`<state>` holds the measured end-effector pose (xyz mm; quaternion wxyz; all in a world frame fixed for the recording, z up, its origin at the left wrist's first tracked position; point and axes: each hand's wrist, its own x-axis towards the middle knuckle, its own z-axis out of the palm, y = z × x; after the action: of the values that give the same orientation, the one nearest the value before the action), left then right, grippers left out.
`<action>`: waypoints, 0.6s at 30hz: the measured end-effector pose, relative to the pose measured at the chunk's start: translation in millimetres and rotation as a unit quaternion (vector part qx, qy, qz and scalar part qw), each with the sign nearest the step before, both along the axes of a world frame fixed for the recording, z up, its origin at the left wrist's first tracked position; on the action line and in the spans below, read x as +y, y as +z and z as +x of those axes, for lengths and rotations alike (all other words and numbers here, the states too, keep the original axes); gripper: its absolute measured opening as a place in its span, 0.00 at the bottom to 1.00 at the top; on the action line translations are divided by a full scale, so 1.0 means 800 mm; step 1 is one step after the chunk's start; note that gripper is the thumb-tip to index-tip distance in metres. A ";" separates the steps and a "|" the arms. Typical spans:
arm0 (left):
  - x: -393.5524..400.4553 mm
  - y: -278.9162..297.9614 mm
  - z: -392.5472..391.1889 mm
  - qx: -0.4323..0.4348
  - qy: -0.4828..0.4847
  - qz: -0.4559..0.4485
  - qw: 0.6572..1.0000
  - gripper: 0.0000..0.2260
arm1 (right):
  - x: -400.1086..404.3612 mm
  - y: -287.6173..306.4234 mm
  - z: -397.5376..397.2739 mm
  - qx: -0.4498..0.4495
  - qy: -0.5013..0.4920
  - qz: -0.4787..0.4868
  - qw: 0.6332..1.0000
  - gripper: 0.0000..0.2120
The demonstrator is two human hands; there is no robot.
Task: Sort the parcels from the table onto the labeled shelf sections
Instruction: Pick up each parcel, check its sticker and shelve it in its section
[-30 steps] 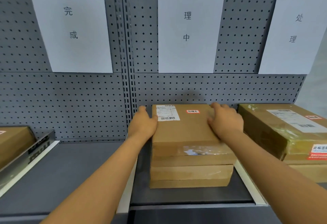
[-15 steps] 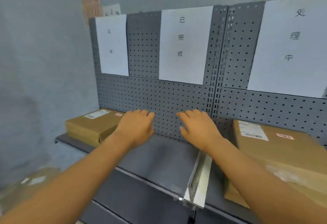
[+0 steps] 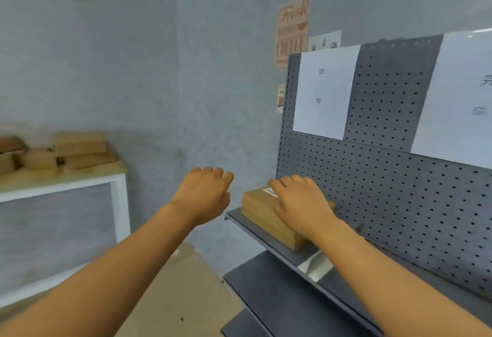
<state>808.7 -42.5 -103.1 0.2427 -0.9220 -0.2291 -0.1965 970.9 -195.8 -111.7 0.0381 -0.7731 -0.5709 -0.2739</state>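
Both my hands hang in the air and hold nothing. My left hand (image 3: 205, 194) floats left of the shelf's end with its fingers loosely curled. My right hand (image 3: 299, 203) hovers in front of a brown parcel (image 3: 262, 210) that lies at the left end of the grey shelf (image 3: 282, 253); whether it touches the parcel I cannot tell. Several brown parcels (image 3: 77, 150) are piled on the wooden-topped table (image 3: 64, 177) at the far left, blurred. White paper labels (image 3: 324, 92) hang on the pegboard back.
A second white label (image 3: 458, 97) sits further right on the pegboard (image 3: 386, 182). A metal divider (image 3: 315, 266) stands on the shelf beside the parcel. A lower shelf (image 3: 279, 294) juts out below. Flat cardboard (image 3: 181, 291) lies on the floor. Blue-grey walls meet at a corner.
My hands let go of the stacked parcel in the middle section. My view has swung left past the shelf's end, and the table with parcels has come into sight.
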 end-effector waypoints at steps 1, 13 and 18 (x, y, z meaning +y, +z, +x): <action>0.030 0.000 -0.020 -0.001 0.010 -0.003 1.000 0.16 | 0.037 -0.001 -0.013 0.002 0.015 0.002 1.000 0.20; 0.310 -0.005 -0.205 -0.030 0.139 -0.008 0.990 0.15 | 0.376 -0.003 -0.132 0.042 0.125 0.012 0.991 0.23; 0.405 -0.017 -0.226 -0.046 0.185 -0.013 0.982 0.16 | 0.500 -0.015 -0.131 0.041 0.165 0.008 0.985 0.23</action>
<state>627.7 281.4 -116.9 0.2522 -0.8570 -0.4087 -0.1871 865.8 204.5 -124.0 0.1125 -0.6783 -0.6867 -0.2359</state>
